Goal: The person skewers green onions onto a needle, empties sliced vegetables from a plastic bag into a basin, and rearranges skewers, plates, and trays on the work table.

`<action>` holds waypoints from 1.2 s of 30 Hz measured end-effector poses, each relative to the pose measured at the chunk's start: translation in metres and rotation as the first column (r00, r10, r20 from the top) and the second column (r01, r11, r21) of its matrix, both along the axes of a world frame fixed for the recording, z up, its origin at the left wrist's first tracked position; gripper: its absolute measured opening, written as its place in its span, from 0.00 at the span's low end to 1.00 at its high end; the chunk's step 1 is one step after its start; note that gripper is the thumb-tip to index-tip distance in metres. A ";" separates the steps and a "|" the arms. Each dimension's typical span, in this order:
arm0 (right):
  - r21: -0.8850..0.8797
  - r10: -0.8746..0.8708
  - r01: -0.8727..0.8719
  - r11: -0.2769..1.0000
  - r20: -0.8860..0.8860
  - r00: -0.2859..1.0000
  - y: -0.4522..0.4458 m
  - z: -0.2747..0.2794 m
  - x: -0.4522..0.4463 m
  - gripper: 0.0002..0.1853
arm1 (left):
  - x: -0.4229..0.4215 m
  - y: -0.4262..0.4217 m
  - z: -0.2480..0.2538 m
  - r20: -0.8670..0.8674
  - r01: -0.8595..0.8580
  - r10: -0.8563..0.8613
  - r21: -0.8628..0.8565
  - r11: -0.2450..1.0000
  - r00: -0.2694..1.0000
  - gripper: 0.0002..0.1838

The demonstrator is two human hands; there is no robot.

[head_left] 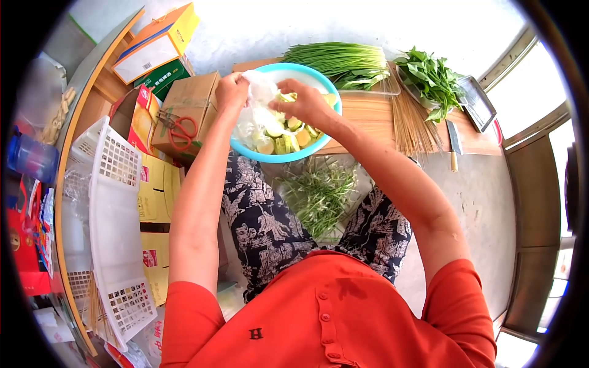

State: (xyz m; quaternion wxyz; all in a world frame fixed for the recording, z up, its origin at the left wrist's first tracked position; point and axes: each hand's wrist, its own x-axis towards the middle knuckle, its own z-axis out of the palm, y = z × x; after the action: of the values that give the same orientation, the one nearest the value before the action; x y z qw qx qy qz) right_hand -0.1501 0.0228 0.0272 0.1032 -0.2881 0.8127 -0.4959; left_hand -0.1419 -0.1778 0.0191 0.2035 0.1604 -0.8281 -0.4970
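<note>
A white basin with a blue rim [248,151] sits at the near left of the wooden board, holding pale green slices [288,145] that look like zucchini. Over its left side hangs a thin clear plastic bag [250,121]. The upper edge of that bag is pinched in my left hand [232,93], at the basin's far left rim. Above the slices, my right hand [305,103] is bent downward with thumb and fingers apart, close to the bag. I see nothing between those fingers.
Chives [331,58], leafy greens [432,83], thin skewers [414,119] and a knife [454,138] lie along the wooden board [368,116]. Cut greens [322,196] are heaped below, between my knees. Red-handled scissors [182,132], boxes and a white plastic basket [116,208] stand left.
</note>
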 end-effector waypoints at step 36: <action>-0.326 0.155 -0.254 0.911 -0.299 0.941 0.039 0.103 0.018 0.11 | 0.110 -0.008 0.059 -0.463 -0.299 0.432 0.333 0.894 0.774 0.18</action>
State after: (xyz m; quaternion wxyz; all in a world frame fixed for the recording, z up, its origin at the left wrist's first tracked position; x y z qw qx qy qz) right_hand -0.1322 0.0619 0.1299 -0.0097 -0.4504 0.6795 -0.5791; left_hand -0.0320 -0.1862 0.0779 0.4943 0.2005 -0.6264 -0.5684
